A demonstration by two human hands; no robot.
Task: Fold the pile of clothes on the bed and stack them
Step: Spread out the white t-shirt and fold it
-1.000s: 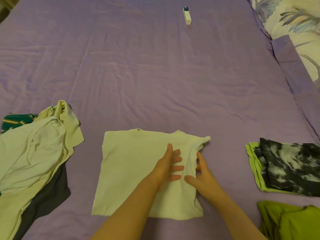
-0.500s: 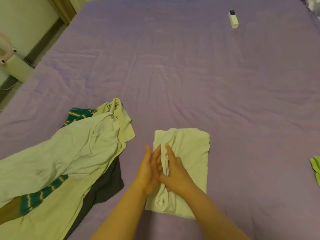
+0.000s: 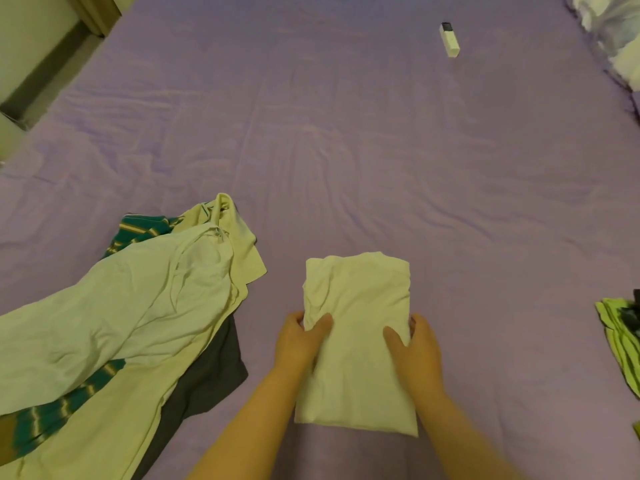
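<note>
A pale folded shirt (image 3: 360, 327) lies as a narrow rectangle on the purple bed (image 3: 346, 150), straight in front of me. My left hand (image 3: 299, 341) grips its left edge, thumb on top. My right hand (image 3: 415, 351) grips the right edge the same way. To the left sprawls the unfolded pile of clothes (image 3: 114, 323): white and cream garments, a teal striped one and a dark grey one. At the right edge of the view peeks the stack of folded clothes (image 3: 620, 337), lime green with a dark piece on top.
A small white remote-like object (image 3: 449, 39) lies far up the bed. A pillow or bedding (image 3: 613, 32) fills the top right corner. The bed's left edge and the floor (image 3: 45, 71) show at top left.
The shirt was folded in half sideways into a narrow rectangle. Both hands moved from its middle out to its two side edges and took hold. The view swung left.
</note>
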